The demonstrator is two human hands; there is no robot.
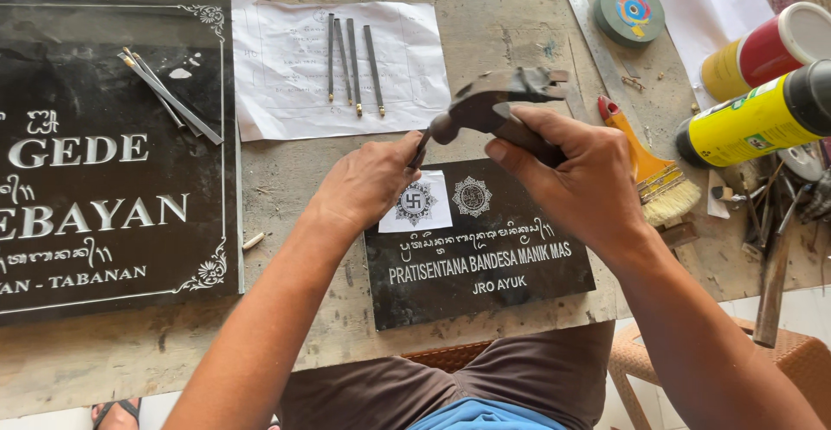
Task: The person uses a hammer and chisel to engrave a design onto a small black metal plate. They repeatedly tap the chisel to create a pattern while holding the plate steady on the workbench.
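Fingers of the right hand (582, 170) close around the handle of a small hammer (498, 101), its dark head raised above the work; fingers of the left hand (368, 181) pinch a thin steel chisel (421, 146), of which only a short upper length shows, its tip hidden behind the hand. Directly beneath lies a small black stone plaque (485, 253) with white carved lettering, a paper emblem pattern (417, 202) stuck at its upper left beside a second emblem already on the stone. Outward on the worn wooden tabletop (493, 23): four spare chisels (353, 54) on a white paper sheet, a larger black plaque (104, 162) at left (cut off by the frame edge) carrying more chisels, a yellow-handled brush (649, 170), a steel ruler (589, 32), a tape roll and two spray cans (762, 118) lying at right. Risk, as judged: a glancing blow could strike the left knuckles, or a slipped tip could scar the polished face or tear the pattern. Whether the tip touches the stone cannot be told.
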